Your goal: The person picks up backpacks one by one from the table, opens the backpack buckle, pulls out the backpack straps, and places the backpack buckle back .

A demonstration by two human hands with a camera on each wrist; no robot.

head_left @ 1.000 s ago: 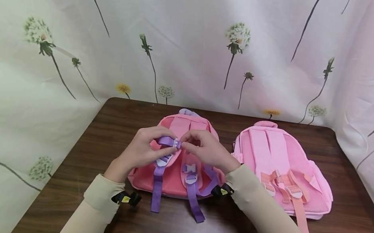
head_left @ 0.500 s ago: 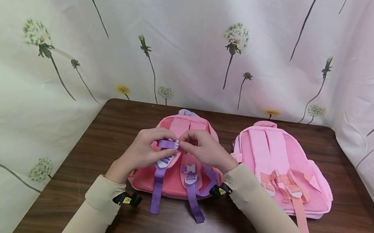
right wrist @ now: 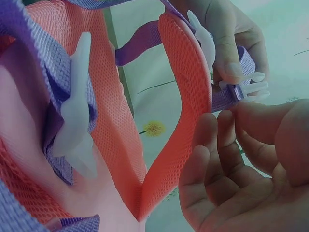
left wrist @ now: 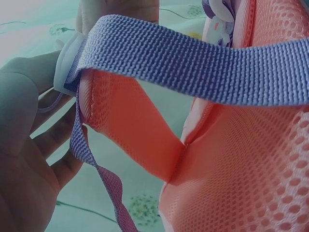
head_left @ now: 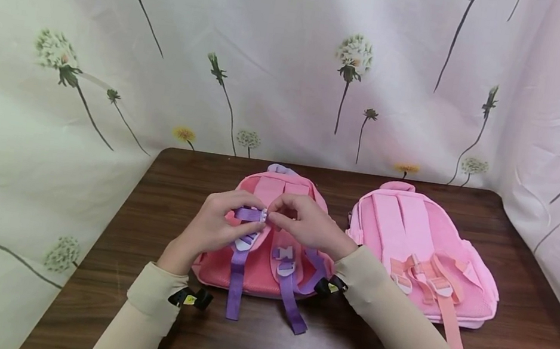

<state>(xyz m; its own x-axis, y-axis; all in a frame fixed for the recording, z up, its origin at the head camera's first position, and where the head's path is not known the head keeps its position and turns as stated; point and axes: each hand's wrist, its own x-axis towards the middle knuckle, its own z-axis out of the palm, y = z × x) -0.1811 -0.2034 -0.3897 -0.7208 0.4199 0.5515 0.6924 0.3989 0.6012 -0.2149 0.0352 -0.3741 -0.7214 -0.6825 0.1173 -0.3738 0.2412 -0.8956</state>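
A coral-pink backpack (head_left: 258,281) lies with its straps upward. My left hand (head_left: 210,221) pinches a white pronged buckle (right wrist: 256,88) on a purple webbing strap (head_left: 248,215), above the left shoulder strap (right wrist: 186,67). From the right, my right hand (head_left: 308,222) brings thumb and forefinger together at the webbing right beside the buckle; its fingertips hide the bit they pinch. Just below the left hand sits a white strap adjuster (head_left: 244,243), with a purple tail (head_left: 235,288) hanging from it. Another white adjuster (head_left: 286,267) lies on the right shoulder strap.
A lighter pink backpack (head_left: 372,266) with orange straps (head_left: 447,326) lies to the right, close to my right forearm. Both bags rest on a dark wooden table (head_left: 129,236). A flower-printed cloth (head_left: 294,80) hangs behind and at the sides.
The short purple piece that showed right of the buckle is no longer visible, and the right fingertips are closer to the buckle. The webbing left of it lies flatter. The bags have stayed put.
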